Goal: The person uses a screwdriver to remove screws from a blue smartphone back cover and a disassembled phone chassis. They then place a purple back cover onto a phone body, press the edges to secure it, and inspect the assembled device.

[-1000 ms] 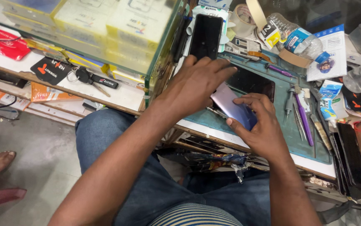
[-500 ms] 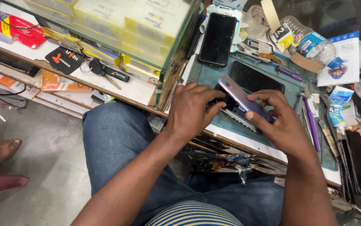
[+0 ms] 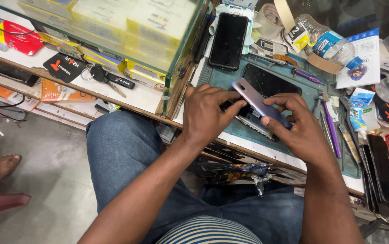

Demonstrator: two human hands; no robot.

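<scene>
On a cluttered teal repair mat (image 3: 230,79), near its front edge, the left hand (image 3: 206,115) and right hand (image 3: 298,129) both pinch a thin lilac phone back cover (image 3: 260,103), lifted at a tilt over the opened phone (image 3: 254,123). It looks light, stiff, slippery and easily cracked, best held by its long edges.

Phone body (image 3: 254,121) mostly hidden under both hands.

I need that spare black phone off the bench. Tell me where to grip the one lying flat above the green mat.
Grip the black phone across its two long edges near the middle, coming straight down from above. It lies flat, screen up, with its long axis running away from the person. Its left edge sits close to the glass case, so a sideways approach looks cramped; both hands are busy elsewhere.
</scene>
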